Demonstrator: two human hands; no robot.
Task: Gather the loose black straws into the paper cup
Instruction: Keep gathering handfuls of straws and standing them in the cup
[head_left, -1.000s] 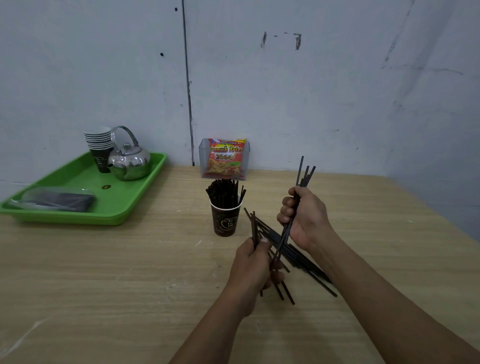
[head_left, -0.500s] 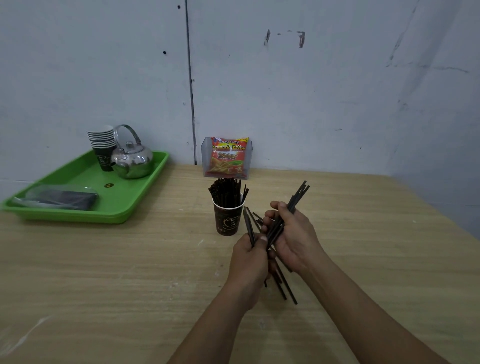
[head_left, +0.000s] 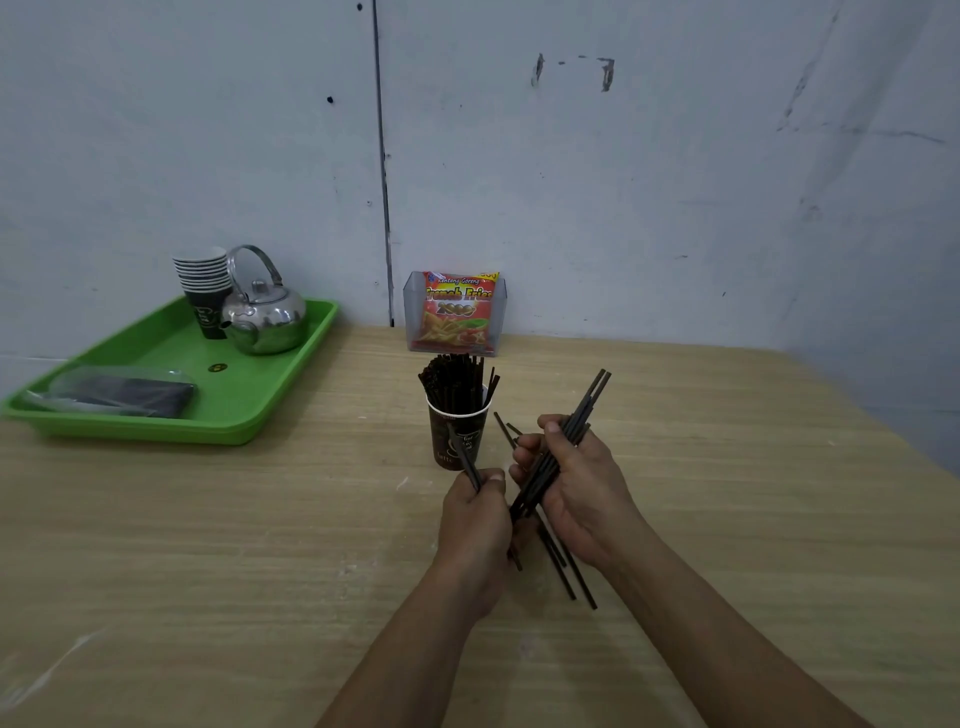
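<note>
Flat, dimmish light all over, only soft shadows, bright glints on the round shiny steel kettle (head_left: 267, 319), and the edges bow.

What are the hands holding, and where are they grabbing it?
The right hand grips a bundle of black straws around its middle. The left hand pinches at least one separate straw partway along its length.

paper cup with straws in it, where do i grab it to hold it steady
Grip the paper cup by its side wall below the rim, probably coming from its left. It stands upright, and the packed straws sticking out block the top. The right hand holds a straw bundle close on its right, and the left hand pinches a single straw in front.
</note>
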